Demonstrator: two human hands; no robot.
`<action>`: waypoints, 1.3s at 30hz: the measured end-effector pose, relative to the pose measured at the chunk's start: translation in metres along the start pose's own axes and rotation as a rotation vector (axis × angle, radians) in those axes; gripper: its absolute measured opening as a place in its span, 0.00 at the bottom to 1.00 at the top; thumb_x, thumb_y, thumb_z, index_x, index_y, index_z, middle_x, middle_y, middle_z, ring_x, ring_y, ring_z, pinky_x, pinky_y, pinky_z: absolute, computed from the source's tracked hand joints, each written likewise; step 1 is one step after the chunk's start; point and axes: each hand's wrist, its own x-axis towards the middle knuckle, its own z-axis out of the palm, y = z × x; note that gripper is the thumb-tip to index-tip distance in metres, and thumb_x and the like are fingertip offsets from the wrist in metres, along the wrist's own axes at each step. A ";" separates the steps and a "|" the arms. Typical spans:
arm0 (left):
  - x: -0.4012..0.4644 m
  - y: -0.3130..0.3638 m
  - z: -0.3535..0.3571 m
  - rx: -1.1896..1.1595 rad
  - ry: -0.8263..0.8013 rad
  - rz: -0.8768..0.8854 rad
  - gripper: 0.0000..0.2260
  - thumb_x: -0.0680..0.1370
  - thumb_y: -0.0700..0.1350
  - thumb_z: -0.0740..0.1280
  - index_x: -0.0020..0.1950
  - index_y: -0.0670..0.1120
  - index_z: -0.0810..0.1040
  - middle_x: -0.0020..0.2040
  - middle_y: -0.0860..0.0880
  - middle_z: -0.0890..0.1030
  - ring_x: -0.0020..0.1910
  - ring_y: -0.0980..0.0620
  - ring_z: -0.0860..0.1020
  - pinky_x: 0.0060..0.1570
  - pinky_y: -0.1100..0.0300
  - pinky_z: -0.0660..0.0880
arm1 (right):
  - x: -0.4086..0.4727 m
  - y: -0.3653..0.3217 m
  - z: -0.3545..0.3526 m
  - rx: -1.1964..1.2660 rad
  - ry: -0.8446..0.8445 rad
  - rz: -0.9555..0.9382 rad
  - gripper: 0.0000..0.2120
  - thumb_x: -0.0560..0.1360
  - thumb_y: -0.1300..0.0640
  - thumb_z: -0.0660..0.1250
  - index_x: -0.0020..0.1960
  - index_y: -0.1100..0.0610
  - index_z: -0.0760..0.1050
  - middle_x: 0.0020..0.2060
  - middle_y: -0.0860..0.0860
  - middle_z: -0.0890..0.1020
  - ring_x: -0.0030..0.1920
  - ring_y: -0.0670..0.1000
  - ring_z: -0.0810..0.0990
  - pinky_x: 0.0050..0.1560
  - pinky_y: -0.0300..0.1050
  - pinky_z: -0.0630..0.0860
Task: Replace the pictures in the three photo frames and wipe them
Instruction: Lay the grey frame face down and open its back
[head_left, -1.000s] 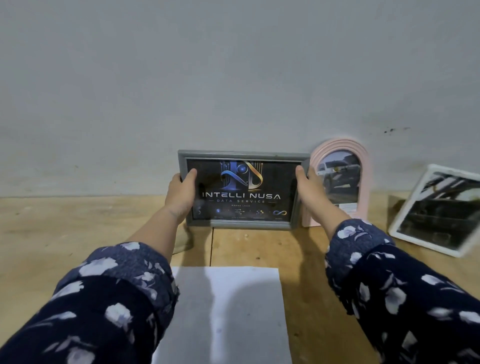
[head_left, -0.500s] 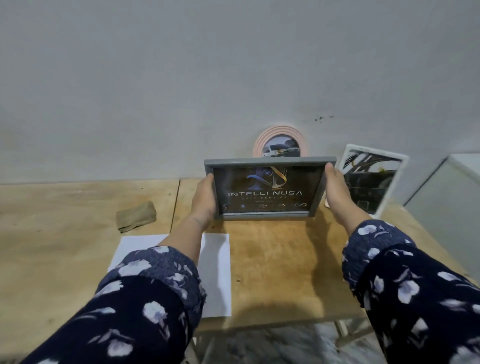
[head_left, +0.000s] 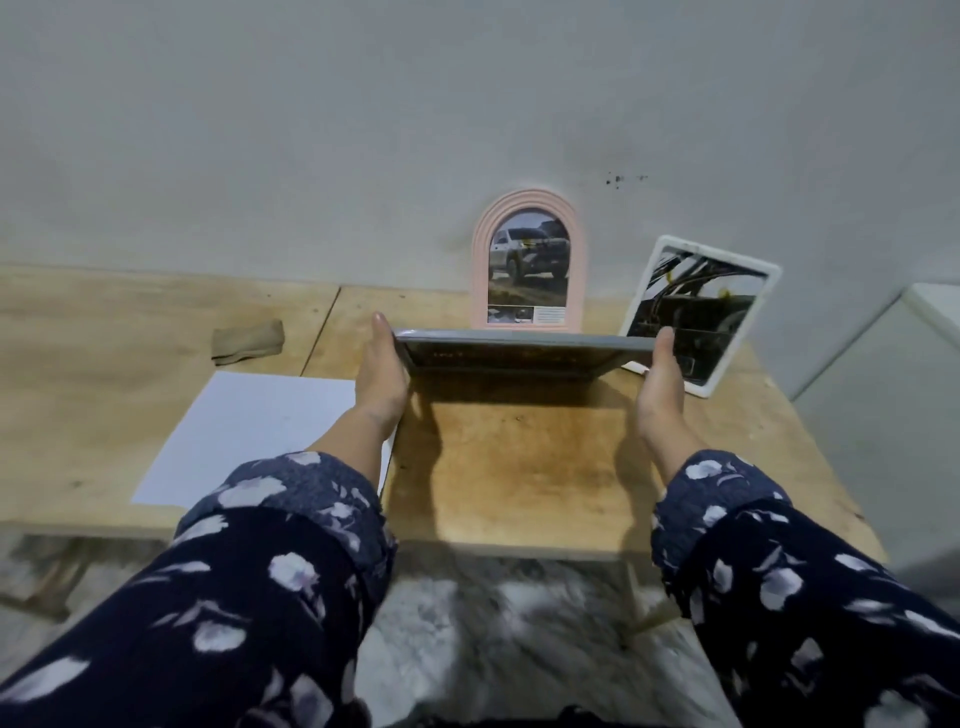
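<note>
I see the grey frame (head_left: 519, 349) held above the middle of the desk (head_left: 519, 483), tilted nearly flat, so its picture is foreshortened and unreadable. The left hand (head_left: 382, 382) grips its left end; the right hand (head_left: 660, 387) grips its right end; the fingers beneath are hidden. I count three frames: the grey one, one pink arched frame (head_left: 527, 262) upright at the desk's far edge, and one white frame (head_left: 698, 312) leaning near the far right corner, its lower left part covered by the right hand. One white sheet (head_left: 249, 431) lies toward the left, one folded cloth (head_left: 248, 340) beyond it.
</note>
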 end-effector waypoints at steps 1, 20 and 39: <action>-0.006 -0.002 0.000 0.019 0.052 -0.018 0.41 0.72 0.75 0.42 0.77 0.50 0.61 0.75 0.48 0.65 0.74 0.47 0.62 0.74 0.49 0.55 | -0.004 0.006 -0.004 0.029 0.013 0.018 0.31 0.79 0.35 0.48 0.71 0.55 0.67 0.64 0.49 0.74 0.64 0.51 0.70 0.68 0.51 0.64; -0.056 -0.094 -0.008 0.648 0.133 -0.099 0.28 0.78 0.68 0.48 0.63 0.52 0.74 0.59 0.46 0.79 0.58 0.44 0.75 0.62 0.45 0.71 | -0.042 0.106 -0.045 -0.301 -0.022 0.119 0.15 0.77 0.46 0.57 0.55 0.54 0.77 0.56 0.52 0.80 0.60 0.58 0.75 0.59 0.50 0.68; -0.073 -0.085 0.118 1.231 -0.448 0.349 0.28 0.77 0.55 0.62 0.74 0.48 0.62 0.77 0.48 0.56 0.76 0.46 0.51 0.74 0.44 0.50 | -0.038 0.129 -0.069 -1.200 -0.249 -0.420 0.20 0.75 0.66 0.57 0.65 0.59 0.74 0.67 0.52 0.73 0.67 0.53 0.69 0.63 0.47 0.67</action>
